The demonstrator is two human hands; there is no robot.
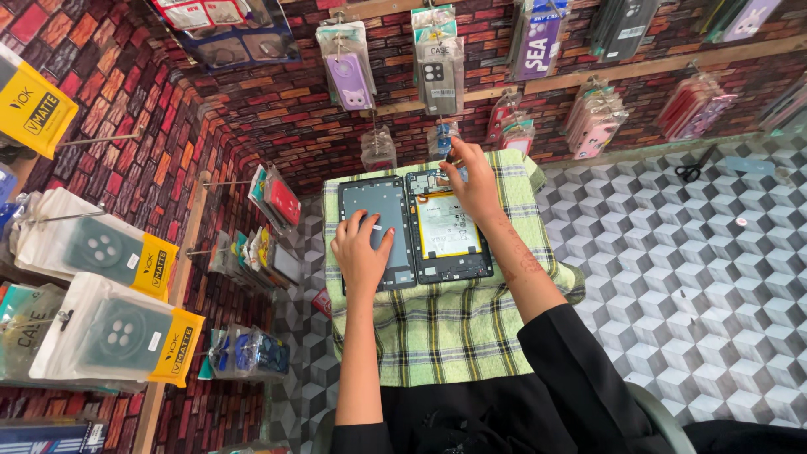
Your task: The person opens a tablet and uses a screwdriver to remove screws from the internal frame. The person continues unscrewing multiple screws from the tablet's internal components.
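On the green checked cloth (437, 328), near its far edge, the left hand (361, 252) presses flat, fingers spread, on the grey tablet back cover (374, 231); right hand (475, 187) pinches something small at the opened tablet (448, 225), top edge.

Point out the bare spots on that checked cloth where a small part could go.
Free: the checked cloth below both tablet halves, toward the person. Crowded: the top, where the back cover under the left hand adjoins the opened tablet under the right hand.
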